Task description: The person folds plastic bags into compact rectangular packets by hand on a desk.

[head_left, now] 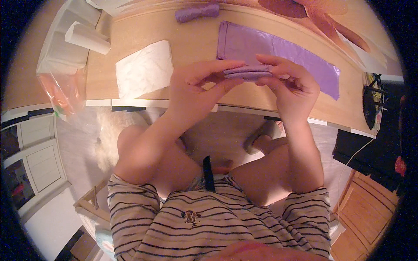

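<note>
Above the near edge of the table, my left hand [198,87] and my right hand [296,87] hold a small folded purple bundle [247,74] between them. It looks like thin plastic folded into a flat strip. The thumbs press its near side and the fingers its far side, one hand at each end. Behind it a flat purple plastic bag [305,61] lies spread on the table, partly covered by my right hand. A purple roll [197,13], seemingly of the same plastic, rests farther back. Left of my left hand is a crinkled white sheet [146,69].
On the wooden table's [130,32] left side lies a white paper roll [88,38]. A clear plastic bag with something orange [64,90] hangs at the left edge. A dark round object [372,102] with a cable stands at the right end.
</note>
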Tool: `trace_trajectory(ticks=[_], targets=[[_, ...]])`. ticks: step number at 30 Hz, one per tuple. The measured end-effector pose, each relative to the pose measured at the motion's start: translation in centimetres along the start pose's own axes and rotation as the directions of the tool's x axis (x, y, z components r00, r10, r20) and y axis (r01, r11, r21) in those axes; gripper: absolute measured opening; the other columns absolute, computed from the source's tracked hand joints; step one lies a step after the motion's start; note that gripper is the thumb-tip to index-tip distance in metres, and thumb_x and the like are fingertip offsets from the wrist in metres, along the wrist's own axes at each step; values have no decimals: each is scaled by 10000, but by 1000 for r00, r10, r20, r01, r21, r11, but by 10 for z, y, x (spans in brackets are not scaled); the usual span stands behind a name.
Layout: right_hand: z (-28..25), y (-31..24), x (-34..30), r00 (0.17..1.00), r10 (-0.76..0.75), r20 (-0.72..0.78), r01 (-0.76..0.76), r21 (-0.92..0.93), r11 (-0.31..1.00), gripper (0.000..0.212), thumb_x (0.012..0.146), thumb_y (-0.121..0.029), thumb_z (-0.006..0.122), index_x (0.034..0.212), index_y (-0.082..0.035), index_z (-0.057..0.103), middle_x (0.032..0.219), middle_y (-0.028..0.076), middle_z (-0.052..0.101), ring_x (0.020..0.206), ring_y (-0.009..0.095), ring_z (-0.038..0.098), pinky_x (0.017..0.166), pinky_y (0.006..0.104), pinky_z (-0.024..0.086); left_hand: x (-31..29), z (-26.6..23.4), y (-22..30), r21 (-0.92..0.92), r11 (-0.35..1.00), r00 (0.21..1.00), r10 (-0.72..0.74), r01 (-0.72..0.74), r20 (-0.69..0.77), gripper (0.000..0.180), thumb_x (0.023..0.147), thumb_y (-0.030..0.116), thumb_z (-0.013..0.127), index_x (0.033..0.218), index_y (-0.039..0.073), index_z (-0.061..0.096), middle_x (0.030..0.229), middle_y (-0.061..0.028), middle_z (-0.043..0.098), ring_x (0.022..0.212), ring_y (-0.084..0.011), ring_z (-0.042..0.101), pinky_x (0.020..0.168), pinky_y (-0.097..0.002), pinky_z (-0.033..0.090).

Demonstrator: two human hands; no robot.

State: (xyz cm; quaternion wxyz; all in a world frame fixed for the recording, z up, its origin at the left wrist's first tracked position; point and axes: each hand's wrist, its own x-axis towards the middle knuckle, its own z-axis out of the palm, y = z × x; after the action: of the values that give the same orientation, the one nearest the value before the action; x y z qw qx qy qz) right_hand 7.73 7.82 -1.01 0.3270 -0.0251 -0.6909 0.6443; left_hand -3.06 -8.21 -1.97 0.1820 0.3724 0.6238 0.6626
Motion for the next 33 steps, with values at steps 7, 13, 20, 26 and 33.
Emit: trace_trajectory(ticks=[7, 13, 20, 26, 33], targets=[[-1, 4, -1, 999, 27, -26, -28, -50, 998, 168, 742, 160, 673, 856, 52, 612, 1036, 244, 656, 941, 270, 661, 774, 327, 583, -1, 6, 0, -56, 998, 998, 1, -5, -65, 284, 803, 20, 722, 1085, 38, 692, 949, -78, 709, 809, -119, 661, 718, -243, 543], [-2, 13, -4, 999, 1, -51, -3, -36, 999, 211, 716, 138, 723, 858, 23, 617, 991, 193, 672, 926, 240, 665, 756, 311, 567, -1, 3, -1, -1, 998, 998, 70, -70, 2, 306, 797, -63, 699, 1097, -27, 654, 1014, -129, 687, 907, -189, 674, 763, -259, 555], [1, 2, 3, 997, 69, 40, -70, 12, 997, 198, 716, 74, 758, 859, -27, 666, 955, 119, 683, 826, 175, 667, 690, 268, 550, 1, -1, 0, 60, 991, 993, 119, -120, 9, 254, 809, -3, 692, 1060, 31, 697, 969, -90, 707, 834, -142, 677, 719, -254, 550], [-8, 3, 0, 983, 113, 148, -66, -289, 955, 232, 759, 8, 738, 986, -36, 720, 890, 67, 696, 769, 124, 662, 644, 240, 534, 6, -1, 8, 218, 963, 987, 149, -158, 60, 247, 786, 11, 718, 1032, 36, 697, 925, -101, 704, 819, -157, 677, 719, -269, 547], [-7, 9, -1, 958, 258, 122, -203, -341, 918, 213, 760, 9, 735, 970, -22, 717, 834, 68, 700, 740, 120, 659, 662, 253, 538, 8, -10, 2, 433, 877, 976, 153, -208, 157, 245, 742, 91, 776, 978, 87, 709, 862, -94, 703, 780, -216, 684, 672, -309, 549]])
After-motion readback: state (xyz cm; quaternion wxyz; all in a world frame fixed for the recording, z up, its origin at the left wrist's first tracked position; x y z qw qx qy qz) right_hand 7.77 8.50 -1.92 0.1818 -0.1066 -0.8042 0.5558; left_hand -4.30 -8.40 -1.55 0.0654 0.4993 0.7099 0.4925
